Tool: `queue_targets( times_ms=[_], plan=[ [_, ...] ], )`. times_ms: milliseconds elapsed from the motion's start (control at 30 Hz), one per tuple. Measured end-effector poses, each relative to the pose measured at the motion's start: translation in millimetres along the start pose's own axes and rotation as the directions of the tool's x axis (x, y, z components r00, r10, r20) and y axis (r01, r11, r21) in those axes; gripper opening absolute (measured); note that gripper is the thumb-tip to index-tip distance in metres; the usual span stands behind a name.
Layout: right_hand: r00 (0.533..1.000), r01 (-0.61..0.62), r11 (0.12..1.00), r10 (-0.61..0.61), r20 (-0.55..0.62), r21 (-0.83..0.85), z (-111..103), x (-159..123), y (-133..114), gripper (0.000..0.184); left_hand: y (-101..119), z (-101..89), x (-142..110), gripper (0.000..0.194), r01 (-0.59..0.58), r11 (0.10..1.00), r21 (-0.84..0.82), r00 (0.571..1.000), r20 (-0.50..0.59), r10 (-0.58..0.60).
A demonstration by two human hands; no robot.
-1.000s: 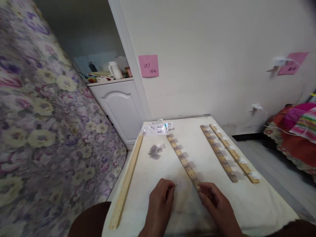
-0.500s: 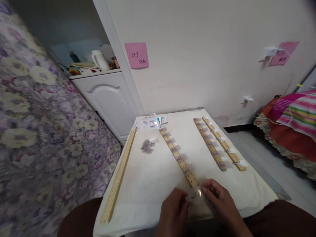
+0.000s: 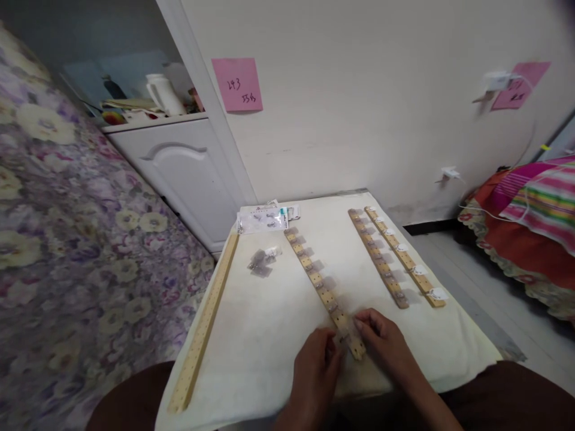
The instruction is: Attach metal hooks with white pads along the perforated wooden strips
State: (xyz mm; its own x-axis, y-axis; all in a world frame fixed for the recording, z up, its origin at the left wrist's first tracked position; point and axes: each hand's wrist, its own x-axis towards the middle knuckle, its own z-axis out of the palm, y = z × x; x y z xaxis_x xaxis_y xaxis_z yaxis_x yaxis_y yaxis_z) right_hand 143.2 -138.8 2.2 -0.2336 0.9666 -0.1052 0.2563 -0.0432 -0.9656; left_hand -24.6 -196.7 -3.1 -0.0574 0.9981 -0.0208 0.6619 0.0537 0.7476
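Observation:
A wooden strip with holes (image 3: 313,276) slants down the middle of the table, carrying small clear plastic cards with shiny metal bits along its length. At its near end my right hand (image 3: 387,342) pinches one side of a small clear card (image 3: 345,328). My left hand (image 3: 315,366) is closed at the card's other side, fingers beside the strip; the exact contact is too blurred to tell. To the left lies a small heap of similar clear cards (image 3: 261,262).
A bare wooden strip (image 3: 204,329) runs along the table's left edge. Two filled strips lie on the right, one with clear cards (image 3: 375,254), one with white tags (image 3: 406,260). Flat plastic packets (image 3: 263,219) lie at the far left corner. A floral curtain (image 3: 103,257) hangs at left.
Both hands have moved away from me with the clear card, from beyond the strip's near end to over it. The view has shifted slightly.

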Motion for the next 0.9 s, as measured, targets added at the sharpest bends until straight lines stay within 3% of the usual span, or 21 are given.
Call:
queue_targets(
  times_ms=[467,900],
  plan=[
    [1.0,-0.024,0.994,0.024,-0.001,-0.106,-2,8,9,0.024,1,4.0,8,0.009,0.008,0.999,0.049,1.0,0.014,-0.009],
    [0.999,-0.044,0.99,0.042,-0.022,-0.137,-3,6,6,0.023,3,3.3,10,0.012,-0.015,0.995,0.098,1.0,0.023,0.013]
  ],
)
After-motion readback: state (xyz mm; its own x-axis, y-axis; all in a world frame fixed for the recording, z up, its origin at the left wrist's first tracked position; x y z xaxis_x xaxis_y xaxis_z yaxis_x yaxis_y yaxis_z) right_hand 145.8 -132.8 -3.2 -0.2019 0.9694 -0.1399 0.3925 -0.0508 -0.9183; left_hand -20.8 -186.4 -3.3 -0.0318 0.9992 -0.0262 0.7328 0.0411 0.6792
